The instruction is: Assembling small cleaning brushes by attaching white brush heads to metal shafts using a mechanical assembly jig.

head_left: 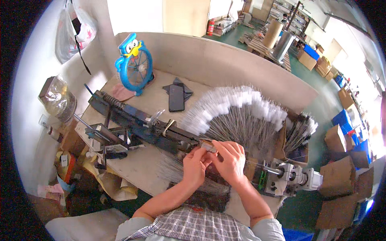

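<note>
Both hands meet at the right end of a long black bench machine [161, 130]. The fingers of my left hand [194, 165] are pinched together at its tip; what lies in them is too small to make out. My right hand [232, 161] curls in from the other side, thumb and fingers closed around a small pale, metallic-looking piece [209, 147]. Whether that piece belongs to the machine, I cannot tell. Just beyond my hands fans out a big pile of thin wire brushes [245, 116] with white bristle tips. More fine wires [171, 166] lie left of my left hand.
A blue duck-shaped fan [136, 66] and a black phone [176, 97] stand toward the back. At right are a motor unit with a shaft [293, 176] and a carton of dark-and-white brushes [299, 138]. A low partition [225, 60] borders the table. A metal bracket [106, 138] juts out at left.
</note>
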### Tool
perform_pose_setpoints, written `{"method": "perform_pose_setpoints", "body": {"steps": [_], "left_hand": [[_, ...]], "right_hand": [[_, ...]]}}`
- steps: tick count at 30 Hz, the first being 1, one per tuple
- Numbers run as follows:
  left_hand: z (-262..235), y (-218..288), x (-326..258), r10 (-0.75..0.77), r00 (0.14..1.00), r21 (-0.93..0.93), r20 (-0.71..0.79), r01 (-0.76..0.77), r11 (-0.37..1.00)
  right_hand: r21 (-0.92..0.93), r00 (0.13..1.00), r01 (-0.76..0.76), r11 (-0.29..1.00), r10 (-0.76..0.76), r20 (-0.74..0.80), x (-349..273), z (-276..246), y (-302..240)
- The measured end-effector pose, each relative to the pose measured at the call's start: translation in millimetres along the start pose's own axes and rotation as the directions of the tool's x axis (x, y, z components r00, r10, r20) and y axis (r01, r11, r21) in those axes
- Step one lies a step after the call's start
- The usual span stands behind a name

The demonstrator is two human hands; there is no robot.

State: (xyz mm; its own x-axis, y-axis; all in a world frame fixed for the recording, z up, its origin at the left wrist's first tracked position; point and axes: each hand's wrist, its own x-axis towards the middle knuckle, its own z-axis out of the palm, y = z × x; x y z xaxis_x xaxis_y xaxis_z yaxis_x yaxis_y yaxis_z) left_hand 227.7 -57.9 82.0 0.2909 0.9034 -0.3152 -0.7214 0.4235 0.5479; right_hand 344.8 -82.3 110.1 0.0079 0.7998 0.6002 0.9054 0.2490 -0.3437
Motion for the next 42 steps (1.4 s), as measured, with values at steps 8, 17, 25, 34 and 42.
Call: {"method": "perform_pose_setpoints", "body": {"steps": [8,17,25,34,42], "left_hand": [[-6.7,-7.7,3.5,0.049,0.998,0.033,-0.047,-0.048,0.998],[-2.9,-7.1,1.4,0.055,0.995,0.059,-0.082,-0.051,0.997],[-2.1,-4.3,3.7,0.024,0.999,-0.062,-0.046,-0.027,0.998],[0.7,7.6,-6.7,-0.055,0.998,-0.075,0.004,0.055,0.996],[3.5,9.6,-7.9,-0.149,0.988,0.109,-0.027,0.151,0.982]], "right_hand": [[0.030,1.000,0.031,0.999,-0.030,-0.005,-2.9,-7.1,0.5],[0.049,0.999,0.037,0.998,-0.038,0.007,0.1,-8.2,4.7],[0.017,0.998,-0.055,0.998,0.055,-0.014,3.4,4.1,-1.6],[-0.091,0.997,-0.053,0.994,0.058,0.054,-8.3,-24.8,5.7],[0.002,0.997,-0.053,0.999,0.053,0.054,-14.2,-32.5,14.7]]}}
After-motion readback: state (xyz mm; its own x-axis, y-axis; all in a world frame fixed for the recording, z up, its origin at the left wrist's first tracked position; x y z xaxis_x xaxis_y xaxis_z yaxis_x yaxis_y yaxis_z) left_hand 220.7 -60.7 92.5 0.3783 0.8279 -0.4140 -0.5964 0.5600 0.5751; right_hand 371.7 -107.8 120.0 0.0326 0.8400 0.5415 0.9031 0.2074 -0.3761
